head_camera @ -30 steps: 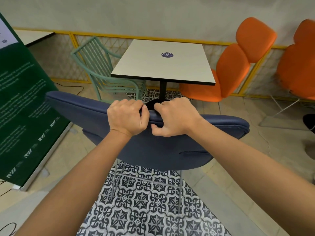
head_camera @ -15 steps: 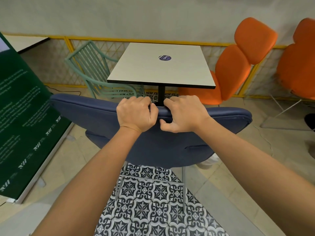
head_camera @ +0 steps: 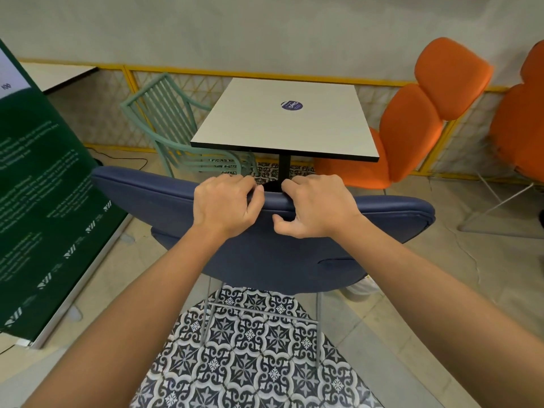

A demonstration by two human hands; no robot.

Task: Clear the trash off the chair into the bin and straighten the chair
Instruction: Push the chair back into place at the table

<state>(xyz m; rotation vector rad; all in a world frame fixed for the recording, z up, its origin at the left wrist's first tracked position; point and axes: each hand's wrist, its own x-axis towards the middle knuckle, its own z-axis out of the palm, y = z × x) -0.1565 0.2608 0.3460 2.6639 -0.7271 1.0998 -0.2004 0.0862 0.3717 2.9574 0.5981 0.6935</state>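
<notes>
Here both hands, left hand (head_camera: 225, 206) and right hand (head_camera: 316, 209), grip the blue chair (head_camera: 164, 198) backrest's top edge.

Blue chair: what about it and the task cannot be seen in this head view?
All in the head view.
- Seat of the blue chair: hidden behind its own backrest; trash there cannot be checked.
- Bin: outside the frame.
- Fingertips of left hand and right hand: curled over the backrest's top edge.
- Sticker print: too small.
</notes>
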